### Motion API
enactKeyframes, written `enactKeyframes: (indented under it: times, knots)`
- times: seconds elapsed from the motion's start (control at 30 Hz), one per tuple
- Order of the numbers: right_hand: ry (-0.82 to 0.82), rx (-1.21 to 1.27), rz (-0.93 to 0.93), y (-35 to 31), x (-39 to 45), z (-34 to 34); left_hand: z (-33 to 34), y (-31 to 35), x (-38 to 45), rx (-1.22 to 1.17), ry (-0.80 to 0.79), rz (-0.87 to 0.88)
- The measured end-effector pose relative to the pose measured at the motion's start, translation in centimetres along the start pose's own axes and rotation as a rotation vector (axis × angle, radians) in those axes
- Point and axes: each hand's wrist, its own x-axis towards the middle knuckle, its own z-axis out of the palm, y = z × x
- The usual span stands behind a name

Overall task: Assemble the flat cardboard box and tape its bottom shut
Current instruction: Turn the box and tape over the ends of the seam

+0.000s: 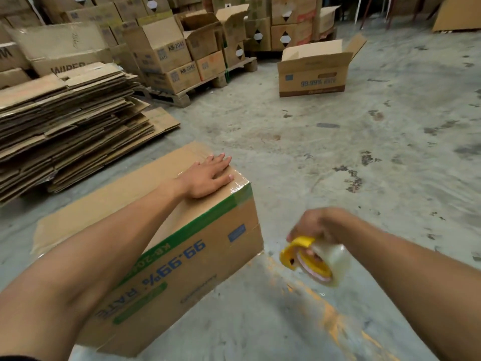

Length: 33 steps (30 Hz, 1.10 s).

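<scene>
A brown cardboard box (197, 259) with green and blue print stands upside down on the concrete floor, its closed bottom flaps facing up. Clear tape runs along the top seam and down over the far right edge. My left hand (208, 175) lies flat, fingers spread, on the taped far end of that top face. My right hand (320, 225) hovers to the right of the box, above the floor, gripping a yellow tape dispenser (316, 259) loaded with a roll of clear tape.
A tall stack of flattened cardboard (67, 121) lies at the left. An assembled open box (312, 71) stands on the floor farther ahead. Pallets loaded with boxes (179, 53) line the back. Bare concrete floor (364, 152) spreads to the right.
</scene>
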Motion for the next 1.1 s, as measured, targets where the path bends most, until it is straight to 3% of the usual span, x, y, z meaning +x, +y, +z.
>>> enactKeyframes:
  times: [0.07, 0.17, 0.33, 0.53, 0.7, 0.83, 1.1]
  knots:
    - [0.019, -0.177, 0.043, 2.5, 1.2, 2.0, 0.6, 1.3, -0.7, 0.027, 0.008, 0.102]
    - [-0.028, -0.019, 0.117, 4.1, 2.3, 2.7, 1.8, 2.9, -1.3, 0.084, 0.030, 0.163]
    - [-0.014, 0.037, 0.076, 3.3, 3.8, 2.2, 2.8, 4.6, -0.5, 0.067, 0.207, 0.048]
    - [-0.176, -0.004, 0.100, 2.6, 4.8, 2.9, 4.2, 6.0, 0.2, 0.190, 0.267, -0.008]
    - [-0.199, -0.063, 0.065, 1.3, 4.8, 3.2, 4.2, 5.3, -1.4, 0.170, 0.226, -0.011]
    - [-0.233, -0.114, -0.011, -0.5, 5.5, 4.5, 4.3, 3.3, -4.8, 0.101, 0.203, -0.109]
    - [-0.327, -0.210, -0.234, -5.2, 4.6, 8.0, 5.4, -4.5, -18.4, 0.087, 0.121, -0.207]
